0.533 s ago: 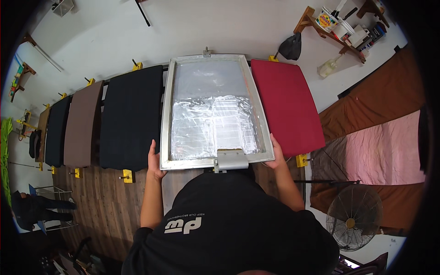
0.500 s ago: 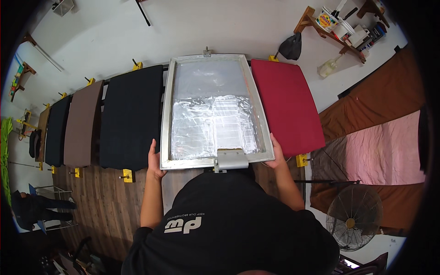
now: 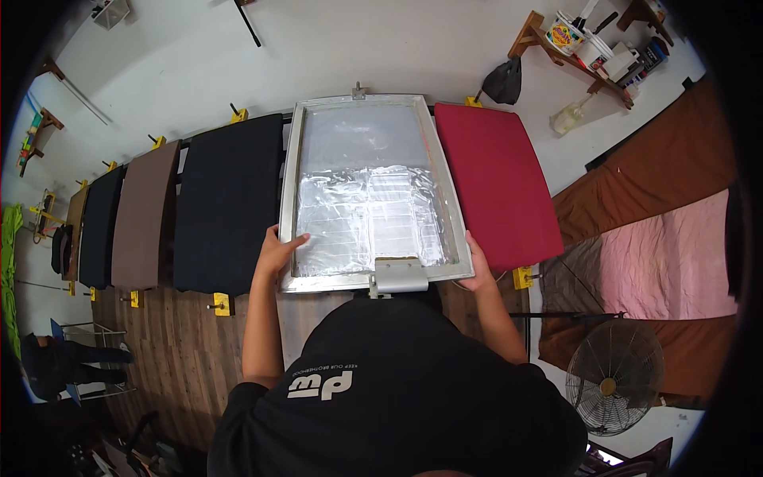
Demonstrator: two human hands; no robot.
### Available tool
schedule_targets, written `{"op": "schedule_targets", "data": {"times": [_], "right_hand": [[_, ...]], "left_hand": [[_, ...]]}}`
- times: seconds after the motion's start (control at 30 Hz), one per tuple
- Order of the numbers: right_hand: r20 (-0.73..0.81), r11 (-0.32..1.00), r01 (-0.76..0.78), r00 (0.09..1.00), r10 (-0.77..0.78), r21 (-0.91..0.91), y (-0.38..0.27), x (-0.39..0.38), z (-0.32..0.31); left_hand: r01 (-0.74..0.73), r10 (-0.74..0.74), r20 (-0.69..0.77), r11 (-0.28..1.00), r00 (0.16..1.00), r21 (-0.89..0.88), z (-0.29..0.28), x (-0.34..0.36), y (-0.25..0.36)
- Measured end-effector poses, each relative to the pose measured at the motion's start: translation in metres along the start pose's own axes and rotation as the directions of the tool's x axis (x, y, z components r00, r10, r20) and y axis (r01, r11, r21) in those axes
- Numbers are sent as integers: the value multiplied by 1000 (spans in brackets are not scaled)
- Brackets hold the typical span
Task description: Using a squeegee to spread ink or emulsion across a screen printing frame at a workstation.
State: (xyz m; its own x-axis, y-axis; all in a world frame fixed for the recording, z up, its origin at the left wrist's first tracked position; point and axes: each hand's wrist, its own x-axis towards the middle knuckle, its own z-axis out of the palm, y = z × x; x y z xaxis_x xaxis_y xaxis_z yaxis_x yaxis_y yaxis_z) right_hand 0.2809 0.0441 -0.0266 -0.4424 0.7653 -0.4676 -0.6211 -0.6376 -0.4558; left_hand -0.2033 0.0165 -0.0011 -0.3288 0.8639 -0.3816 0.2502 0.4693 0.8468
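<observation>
In front of me a silkscreen frame (image 3: 439,279) lies over a station in the row, its metal rim around a mesh with strips of clear tape on the near half. My left hand (image 3: 276,253) grips the near part of its left side, thumb over the rim onto the mesh, fingers hidden at the outer edge. My right hand (image 3: 478,266) holds the near right corner, thumb up along the side and fingers partly hidden beneath. A metal clamp plate (image 3: 401,278) sits on the near rim, close to my black shirt.
Left of the frame run cloth-covered boards, a black one (image 3: 229,203) nearest and a brown one (image 3: 145,215) beyond. A red board (image 3: 499,187) adjoins on the right. A standing fan (image 3: 613,380) is at lower right; another person (image 3: 60,362) stands far left.
My left hand has moved up the frame's left side, and its thumb now crosses over the rim. My right hand stays at the right corner; the frame has barely shifted.
</observation>
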Motion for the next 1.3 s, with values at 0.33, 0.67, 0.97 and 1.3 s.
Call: {"op": "schedule_targets", "data": {"times": [0.33,0.67,0.97,1.3], "right_hand": [[-24,1000,0,1000,0,-21,-1,3,-8],[-67,999,9,998,-11,-37,-1,4,-9],[-63,999,17,998,-19,-31,0,4,-7],[-76,998,14,997,-19,-65,0,2,-4]], "left_hand": [[5,42,-83,868,996,496,16,-14,11],[-14,95,-123,844,988,536,23,-36,26],[70,48,-191,823,980,563,29,-32,25],[18,43,-103,851,994,525,21,-23,14]]}}
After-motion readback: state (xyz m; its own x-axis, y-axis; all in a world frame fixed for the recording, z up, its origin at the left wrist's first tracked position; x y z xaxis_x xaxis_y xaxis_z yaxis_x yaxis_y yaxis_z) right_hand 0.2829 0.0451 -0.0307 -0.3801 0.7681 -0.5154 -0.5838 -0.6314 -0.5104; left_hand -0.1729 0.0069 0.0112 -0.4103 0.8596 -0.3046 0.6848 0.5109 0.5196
